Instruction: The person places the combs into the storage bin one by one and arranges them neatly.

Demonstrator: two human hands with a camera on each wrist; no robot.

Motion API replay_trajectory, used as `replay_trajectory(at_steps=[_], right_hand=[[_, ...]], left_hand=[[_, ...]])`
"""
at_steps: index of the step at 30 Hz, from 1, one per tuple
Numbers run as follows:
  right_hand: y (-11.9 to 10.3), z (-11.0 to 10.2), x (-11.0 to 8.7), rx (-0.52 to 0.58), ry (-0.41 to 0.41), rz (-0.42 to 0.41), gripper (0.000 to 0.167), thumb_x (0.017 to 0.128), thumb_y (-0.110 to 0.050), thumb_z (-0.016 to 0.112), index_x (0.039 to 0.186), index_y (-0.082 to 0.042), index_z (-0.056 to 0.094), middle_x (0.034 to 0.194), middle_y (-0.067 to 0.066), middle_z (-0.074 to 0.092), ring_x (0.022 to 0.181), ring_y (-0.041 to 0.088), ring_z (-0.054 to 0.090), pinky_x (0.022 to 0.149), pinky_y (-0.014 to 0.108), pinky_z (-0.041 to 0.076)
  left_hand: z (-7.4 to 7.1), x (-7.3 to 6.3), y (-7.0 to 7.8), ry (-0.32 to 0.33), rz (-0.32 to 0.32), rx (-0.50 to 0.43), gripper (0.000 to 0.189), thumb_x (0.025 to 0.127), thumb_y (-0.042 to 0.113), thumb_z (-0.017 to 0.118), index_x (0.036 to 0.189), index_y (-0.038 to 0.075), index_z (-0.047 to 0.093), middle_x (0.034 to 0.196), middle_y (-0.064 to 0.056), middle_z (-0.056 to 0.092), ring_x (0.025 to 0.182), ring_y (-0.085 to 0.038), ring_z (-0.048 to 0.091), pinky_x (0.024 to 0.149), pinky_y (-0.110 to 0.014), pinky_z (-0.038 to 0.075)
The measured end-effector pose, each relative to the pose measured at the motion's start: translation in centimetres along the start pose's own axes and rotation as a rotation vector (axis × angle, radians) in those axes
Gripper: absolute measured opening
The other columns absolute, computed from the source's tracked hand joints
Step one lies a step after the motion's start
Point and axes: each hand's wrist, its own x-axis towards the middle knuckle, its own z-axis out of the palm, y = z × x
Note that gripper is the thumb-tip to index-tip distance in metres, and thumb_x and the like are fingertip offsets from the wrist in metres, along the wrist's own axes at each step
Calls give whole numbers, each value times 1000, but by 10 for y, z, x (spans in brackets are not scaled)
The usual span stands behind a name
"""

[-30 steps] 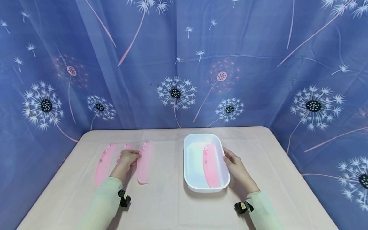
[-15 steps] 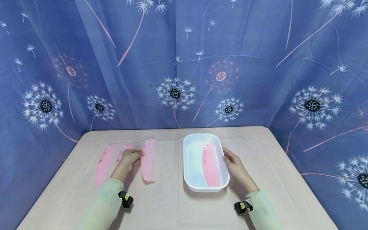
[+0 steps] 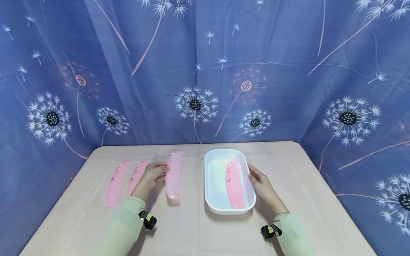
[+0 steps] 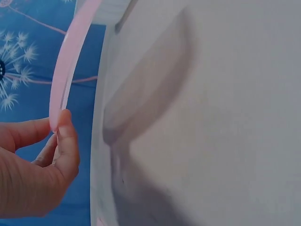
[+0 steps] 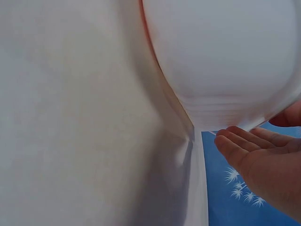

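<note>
Between thumb and fingertips my left hand (image 3: 153, 177) pinches a pink comb (image 3: 174, 176) by its curved spine, teeth facing right. In the left wrist view the held comb (image 4: 70, 66) is raised above the tabletop, and its shadow lies on the cloth. A white plastic tub (image 3: 209, 188) stands to the right with another pink comb (image 3: 235, 185) lying inside it. My right hand (image 3: 264, 186) holds the tub's right side, thumb at the rim and fingers along the outer wall, as the right wrist view also shows.
Two more pink combs lie on the left: an outer comb (image 3: 117, 183) and an inner comb (image 3: 137, 173) partly hidden by my left hand. A pale cloth covers the table (image 3: 192, 231). Behind it hangs a blue dandelion-print curtain (image 3: 153, 106).
My left hand has lifted the pinched comb off the table and carried it right, uncovering more of the inner comb. The right hand and the tub have stayed in place.
</note>
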Motion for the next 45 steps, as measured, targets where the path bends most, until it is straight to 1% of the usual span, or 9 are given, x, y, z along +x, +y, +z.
replay_trajectory(at_steps=[7, 20, 24, 30, 35, 41, 45], right_hand=[[-1, 0, -2, 0, -4, 9, 47, 102, -6, 41, 148, 1, 31, 146, 27, 36, 135, 38, 36, 110, 43, 33], [-5, -1, -5, -15, -21, 17, 48, 103, -10, 40, 148, 1, 29, 147, 27, 34, 135, 39, 35, 110, 42, 32], [-5, -1, -5, -20, -22, 13, 48, 103, -10, 40, 148, 1, 28, 147, 27, 34, 135, 40, 35, 110, 42, 32], [-3, -1, -4, -22, -19, 10, 48, 103, -10, 41, 148, 0, 29, 147, 27, 35, 135, 39, 35, 110, 42, 32], [-2, -1, -3, -24, -20, 8, 48, 103, -10, 41, 148, 0, 29, 147, 27, 35, 135, 39, 35, 110, 42, 32], [-3, -1, -4, -26, -27, 11, 49, 103, -11, 40, 149, 0, 27, 148, 27, 34, 136, 39, 34, 110, 43, 32], [-2, -1, -4, -32, -24, 5, 49, 103, -10, 40, 149, 1, 28, 147, 27, 35, 135, 39, 35, 110, 44, 32]], left_hand=[[13, 0, 5, -9, -4, -21, 35, 87, -6, 58, 121, -16, 54, 69, 1, 61, 61, -7, 59, 55, -19, 53], [33, -5, 15, -28, 18, -59, 34, 87, -6, 58, 119, -15, 55, 72, 0, 62, 62, -7, 60, 55, -16, 52], [41, -8, 20, -36, 22, -75, 33, 87, -7, 58, 118, -16, 55, 71, 0, 62, 61, -7, 59, 56, -16, 51], [54, -8, 25, -50, 45, -110, 31, 85, -8, 59, 115, -16, 57, 71, 1, 61, 59, -6, 58, 54, -17, 50], [66, -10, 29, -65, 53, -136, 29, 85, -9, 60, 113, -16, 59, 72, -1, 61, 59, -7, 59, 55, -18, 51], [78, -15, 35, -84, 66, -135, 28, 85, -8, 60, 112, -15, 59, 74, -3, 60, 59, -7, 58, 53, -18, 51], [86, -16, 38, -92, 64, -127, 27, 86, -7, 60, 112, -14, 60, 75, -4, 59, 60, -8, 58, 56, -19, 52]])
